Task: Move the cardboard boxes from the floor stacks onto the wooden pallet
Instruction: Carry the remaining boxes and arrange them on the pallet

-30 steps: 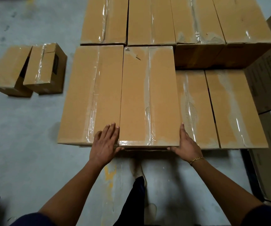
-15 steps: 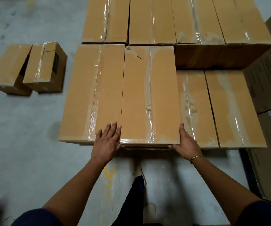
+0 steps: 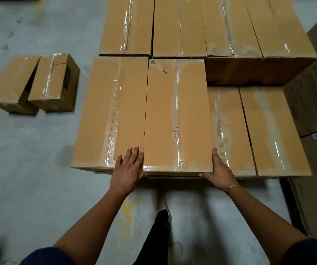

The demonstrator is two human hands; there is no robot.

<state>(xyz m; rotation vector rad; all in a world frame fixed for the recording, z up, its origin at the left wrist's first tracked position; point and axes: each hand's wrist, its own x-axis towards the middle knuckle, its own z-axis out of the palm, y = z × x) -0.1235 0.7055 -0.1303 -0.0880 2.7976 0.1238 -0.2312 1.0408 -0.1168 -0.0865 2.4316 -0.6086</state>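
A long taped cardboard box lies on the upper layer of the box stack, pushed against another long box on its left. My left hand lies with straight fingers on that neighbour's top, its thumb at the middle box's near left corner. My right hand presses flat against the box's right side, thumb under the near edge. Two lower boxes lie to the right. A taller row of boxes fills the back. The pallet is hidden beneath them.
Two small cardboard boxes stand on the grey concrete floor at the left. Large printed cartons are stacked along the right edge. My leg and shoe are right below the stack's near edge.
Both hands stay at the middle box's near corners. My left hand has edged slightly to the right, toward the box. The box has not visibly moved.
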